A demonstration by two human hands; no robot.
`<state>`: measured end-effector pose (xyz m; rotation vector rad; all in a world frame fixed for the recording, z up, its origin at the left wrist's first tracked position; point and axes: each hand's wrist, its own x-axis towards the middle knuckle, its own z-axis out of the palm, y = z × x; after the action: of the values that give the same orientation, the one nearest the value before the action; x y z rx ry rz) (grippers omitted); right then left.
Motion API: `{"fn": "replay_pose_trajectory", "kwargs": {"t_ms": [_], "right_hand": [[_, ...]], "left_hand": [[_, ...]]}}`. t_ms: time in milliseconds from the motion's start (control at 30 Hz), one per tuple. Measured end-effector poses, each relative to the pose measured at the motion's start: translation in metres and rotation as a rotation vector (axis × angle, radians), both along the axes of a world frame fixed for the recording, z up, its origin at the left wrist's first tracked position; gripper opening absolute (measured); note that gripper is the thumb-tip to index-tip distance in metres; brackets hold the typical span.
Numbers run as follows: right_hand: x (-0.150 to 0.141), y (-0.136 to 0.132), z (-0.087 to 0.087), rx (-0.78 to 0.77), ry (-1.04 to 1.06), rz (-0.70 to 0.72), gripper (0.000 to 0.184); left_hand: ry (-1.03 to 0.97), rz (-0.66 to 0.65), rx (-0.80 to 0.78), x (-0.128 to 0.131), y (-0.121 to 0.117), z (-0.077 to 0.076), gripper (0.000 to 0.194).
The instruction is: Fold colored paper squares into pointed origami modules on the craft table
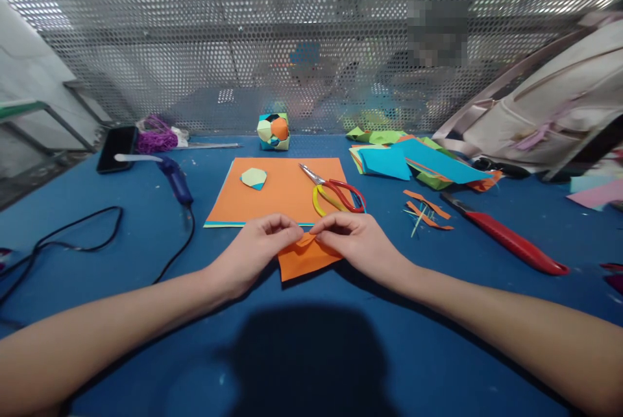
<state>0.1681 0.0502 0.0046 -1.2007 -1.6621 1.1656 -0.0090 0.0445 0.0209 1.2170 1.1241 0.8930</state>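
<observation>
Between my hands is a small orange sheet of paper (306, 262), its far edge bent or creased near my fingertips. My left hand (265, 245) pinches it at the left of that edge, thumb on top. My right hand (363, 245) pinches the same edge just to the right. Beyond them lies a stack of coloured sheets (272, 200) with orange on top. Scissors (333, 190) with red and yellow handles rest on the stack, their handles close to my right hand. A pale green and blue folded paper piece (254, 178) sits on the stack's left part.
A paper ball (273, 130) stands at the back. To the left are a hot glue gun (170, 174) with its cord, a phone (117, 148) and purple strands (156, 135). Right are paper sheets (384, 163), orange scraps (428, 206), a red-handled cutter (511, 238) and a bag (549, 93).
</observation>
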Motion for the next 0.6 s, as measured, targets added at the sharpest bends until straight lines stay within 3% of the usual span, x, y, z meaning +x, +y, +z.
{"fn": "replay_pose_trajectory", "kwargs": {"t_ms": [233, 433, 600], "right_hand": [[-0.0022, -0.0025, -0.0006, 0.03, -0.008, 0.036, 0.017], [-0.0048, -0.0021, 0.0, -0.01, 0.076, 0.041, 0.032], [-0.0047, -0.0016, -0.0004, -0.037, 0.076, 0.064, 0.03]], "left_hand": [[0.037, 0.005, -0.107, 0.0015, 0.0004, -0.0015, 0.021], [0.108, 0.028, -0.069, 0.0015, -0.0005, -0.0019, 0.014], [0.113, 0.049, -0.08, 0.0034, -0.0022, 0.0006, 0.014]]}}
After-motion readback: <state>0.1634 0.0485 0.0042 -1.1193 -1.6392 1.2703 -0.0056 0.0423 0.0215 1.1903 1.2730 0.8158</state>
